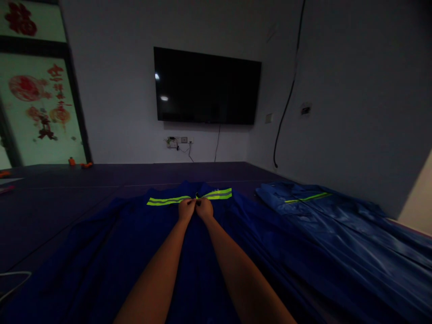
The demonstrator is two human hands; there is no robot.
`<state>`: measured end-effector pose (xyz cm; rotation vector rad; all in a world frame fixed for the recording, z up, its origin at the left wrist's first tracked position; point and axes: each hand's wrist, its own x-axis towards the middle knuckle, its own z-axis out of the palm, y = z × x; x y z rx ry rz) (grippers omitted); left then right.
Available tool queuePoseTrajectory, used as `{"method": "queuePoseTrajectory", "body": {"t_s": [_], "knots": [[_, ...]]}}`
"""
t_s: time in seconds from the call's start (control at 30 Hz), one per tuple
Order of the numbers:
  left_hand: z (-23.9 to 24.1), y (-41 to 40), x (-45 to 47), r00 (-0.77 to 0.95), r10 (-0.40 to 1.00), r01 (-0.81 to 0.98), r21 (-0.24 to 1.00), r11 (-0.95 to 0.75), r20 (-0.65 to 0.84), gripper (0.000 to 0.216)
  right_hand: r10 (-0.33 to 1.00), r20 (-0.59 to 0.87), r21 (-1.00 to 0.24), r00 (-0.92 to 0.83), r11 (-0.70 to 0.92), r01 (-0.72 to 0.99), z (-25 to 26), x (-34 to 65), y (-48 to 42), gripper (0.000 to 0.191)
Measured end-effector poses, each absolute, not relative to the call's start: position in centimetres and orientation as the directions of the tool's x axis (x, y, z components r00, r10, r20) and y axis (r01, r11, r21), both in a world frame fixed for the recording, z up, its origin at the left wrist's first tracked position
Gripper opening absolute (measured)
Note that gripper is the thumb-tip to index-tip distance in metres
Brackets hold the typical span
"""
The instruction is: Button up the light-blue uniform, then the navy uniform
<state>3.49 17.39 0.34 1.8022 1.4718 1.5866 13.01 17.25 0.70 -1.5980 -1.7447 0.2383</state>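
Observation:
A dark blue work jacket (135,238) with yellow-green reflective strips (219,194) across its chest lies spread out in front of me. Both my arms reach forward over it. My left hand (186,209) and my right hand (204,208) are close together at the jacket's centre front, between the two strips. The fingers of each are closed in a pinch on the jacket's front edges. A small dark bit shows between the hands, too dim to make out whether it is a fastener or a fold.
A second blue garment (337,229) with a yellow-green strip lies on the right. Small orange objects (87,165) are by the door at the left. A white cable (16,273) lies at the left edge. A television (207,87) hangs on the wall ahead.

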Motion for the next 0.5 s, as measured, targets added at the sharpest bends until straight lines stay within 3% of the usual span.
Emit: {"method": "queuePoseTrajectory", "body": {"t_s": [0.5], "knots": [[0.46, 17.4, 3.59, -0.144, 0.831, 0.491, 0.768, -0.412, 0.538, 0.019, 0.925, 0.371, -0.581, 0.078, 0.166, 0.797, 0.88, 12.88, 17.06, 0.023]]}}
